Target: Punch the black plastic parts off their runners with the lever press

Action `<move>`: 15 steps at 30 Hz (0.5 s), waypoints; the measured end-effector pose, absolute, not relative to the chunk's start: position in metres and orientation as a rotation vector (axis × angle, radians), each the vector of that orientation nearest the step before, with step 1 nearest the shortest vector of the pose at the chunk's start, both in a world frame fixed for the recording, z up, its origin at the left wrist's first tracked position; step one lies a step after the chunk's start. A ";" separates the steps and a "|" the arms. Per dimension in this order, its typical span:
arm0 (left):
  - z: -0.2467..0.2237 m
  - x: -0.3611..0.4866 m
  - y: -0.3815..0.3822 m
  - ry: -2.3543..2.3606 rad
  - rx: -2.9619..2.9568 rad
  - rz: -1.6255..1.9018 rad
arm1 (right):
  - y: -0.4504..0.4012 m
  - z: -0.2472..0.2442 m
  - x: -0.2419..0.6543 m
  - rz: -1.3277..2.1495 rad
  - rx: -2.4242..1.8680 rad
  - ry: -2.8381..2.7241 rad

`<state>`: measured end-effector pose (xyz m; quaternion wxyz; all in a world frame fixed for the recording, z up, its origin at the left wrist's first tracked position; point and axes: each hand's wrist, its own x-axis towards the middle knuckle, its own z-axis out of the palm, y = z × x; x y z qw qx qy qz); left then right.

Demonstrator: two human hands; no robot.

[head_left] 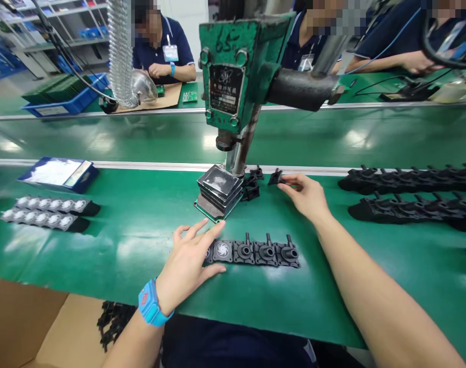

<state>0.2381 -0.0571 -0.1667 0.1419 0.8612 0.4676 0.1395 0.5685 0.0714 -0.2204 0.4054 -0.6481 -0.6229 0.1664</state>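
My right hand (306, 198) pinches a small black plastic part (275, 177) between thumb and fingertips, just right of the press post. My left hand (192, 258), fingers stretched and apart, lies over the left end of a row of black pump housings (266, 252), hiding that end. Three housings at the row's right show upright spouts; a flat piece beside them shows a white swirl rotor (222, 249). Several loose black parts (251, 187) lie beside a stacked metal block (218, 188) under the green press (233, 76).
Rows of black housings (405, 209) stand at right. On the left are two rows with white rotors (44, 214) and a blue box (60, 174). A cardboard box (52, 327) with black parts sits below the table edge. People work across the bench.
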 end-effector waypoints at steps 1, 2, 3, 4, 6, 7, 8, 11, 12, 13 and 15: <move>-0.168 0.238 -0.056 1.340 2.481 0.404 | 0.059 -0.210 0.565 0.412 -1.619 -1.556; -0.169 0.239 -0.055 1.333 2.475 0.409 | 0.044 -0.199 0.559 0.403 -1.594 -1.546; -0.170 0.240 -0.054 1.328 2.465 0.418 | 0.028 -0.186 0.551 0.390 -1.563 -1.547; -0.170 0.240 -0.054 1.325 2.453 0.429 | 0.011 -0.172 0.541 0.377 -1.522 -1.559; -0.171 0.241 -0.053 1.323 2.428 0.447 | -0.022 -0.148 0.515 0.317 -1.410 -1.665; -0.171 0.241 -0.052 1.324 2.419 0.450 | -0.036 -0.139 0.501 0.279 -1.345 -1.775; -0.171 0.241 -0.052 1.325 2.414 0.453 | -0.048 -0.133 0.486 0.230 -1.272 -1.894; -0.172 0.241 -0.052 1.328 2.395 0.463 | -0.068 -0.132 0.450 0.108 -1.092 -2.101; -0.172 0.242 -0.052 1.328 2.384 0.467 | -0.069 -0.136 0.442 0.090 -1.061 -2.118; -0.172 0.242 -0.052 1.329 2.374 0.473 | -0.069 -0.141 0.436 0.082 -1.044 -2.121; -0.171 0.243 -0.052 1.329 2.358 0.477 | -0.067 -0.150 0.430 0.091 -1.032 -2.141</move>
